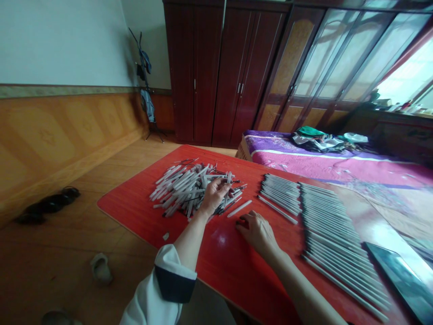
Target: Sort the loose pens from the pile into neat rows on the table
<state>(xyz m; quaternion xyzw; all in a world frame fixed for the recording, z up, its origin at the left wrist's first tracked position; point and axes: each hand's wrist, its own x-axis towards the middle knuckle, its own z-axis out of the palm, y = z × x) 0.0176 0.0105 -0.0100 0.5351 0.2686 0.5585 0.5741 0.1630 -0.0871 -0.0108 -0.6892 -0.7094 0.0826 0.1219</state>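
**Work surface.** A red table [216,266] with a glossy top. Its near-left edge runs diagonally above the wooden floor, and its far side stands just beside a bed [338,162].

**Stock.** A long row of pens [331,234] lies side by side across the right half of the table. A shorter row [280,194] lies just beyond it. A loose pile of white pen barrels and dark parts [182,187] sits at the far left, well back from the edge. One single barrel [239,208] lies apart, between the pile and the shorter row.

**Hands.** The left hand [214,196] is on the pile's right flank with its fingers curled among the barrels. Whether it has closed on one cannot be told. The right hand [259,232] rests palm down on bare table near the single barrel, slack and holding nothing visible.

**Handling, as judged.** The barrels look light, stiff and smooth, so they are likely to roll on the gloss. A mid-length pinch would suit.

**Clearance.** There is bare table between the pile and the rows, and more toward the person. A dark flat panel [399,280] crowds the near-right corner.
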